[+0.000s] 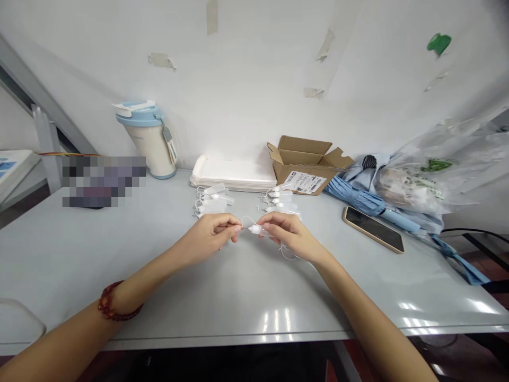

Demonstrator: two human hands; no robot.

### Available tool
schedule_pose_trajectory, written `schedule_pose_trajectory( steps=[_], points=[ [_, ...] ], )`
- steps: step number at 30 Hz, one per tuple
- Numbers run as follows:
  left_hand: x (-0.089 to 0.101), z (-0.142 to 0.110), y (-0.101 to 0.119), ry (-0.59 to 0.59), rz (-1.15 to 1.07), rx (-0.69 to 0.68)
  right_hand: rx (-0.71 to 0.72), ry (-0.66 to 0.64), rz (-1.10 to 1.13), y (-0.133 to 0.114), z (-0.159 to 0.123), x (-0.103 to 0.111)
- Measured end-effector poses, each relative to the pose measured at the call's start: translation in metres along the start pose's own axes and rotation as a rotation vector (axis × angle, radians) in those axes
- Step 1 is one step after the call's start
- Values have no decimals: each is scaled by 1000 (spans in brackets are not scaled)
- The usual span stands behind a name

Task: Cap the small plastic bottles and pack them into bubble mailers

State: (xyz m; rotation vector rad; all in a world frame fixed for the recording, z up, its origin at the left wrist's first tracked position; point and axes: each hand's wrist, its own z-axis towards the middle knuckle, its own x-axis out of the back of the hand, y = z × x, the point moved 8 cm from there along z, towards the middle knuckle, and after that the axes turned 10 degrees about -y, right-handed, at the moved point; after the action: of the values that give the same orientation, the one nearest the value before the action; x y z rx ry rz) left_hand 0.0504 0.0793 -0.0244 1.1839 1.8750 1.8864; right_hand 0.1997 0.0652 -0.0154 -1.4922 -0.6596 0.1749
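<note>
My right hand [286, 232] is closed round a small clear squeeze bottle [255, 229] with a white neck, held sideways with its thin tip pointing left. From its neck a thin white strap [248, 218] loops over to the fingertips of my left hand [220, 232], which pinch its end; whatever small part sits there is mostly hidden. Behind my left hand lies a group of similar bottles [214, 199] with looped straps. Another group of bottles [283, 199] lies behind my right hand, and a further strap [288, 253] shows beneath that hand.
At the back stand a blue-lidded tumbler [149, 140], a stack of white flat packs [234, 175] and an open cardboard box [304, 167]. To the right are a phone [374, 229], a folded blue umbrella [358, 196] and a plastic bag [417, 185]. A blurred-out item [103, 183] lies left.
</note>
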Motion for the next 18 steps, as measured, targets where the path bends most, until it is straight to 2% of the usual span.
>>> schedule_pose_trajectory(
  steps=[18],
  points=[
    [-2,0,1,-7,-31,-10,-13,6,-27,0,0,0]
  ],
)
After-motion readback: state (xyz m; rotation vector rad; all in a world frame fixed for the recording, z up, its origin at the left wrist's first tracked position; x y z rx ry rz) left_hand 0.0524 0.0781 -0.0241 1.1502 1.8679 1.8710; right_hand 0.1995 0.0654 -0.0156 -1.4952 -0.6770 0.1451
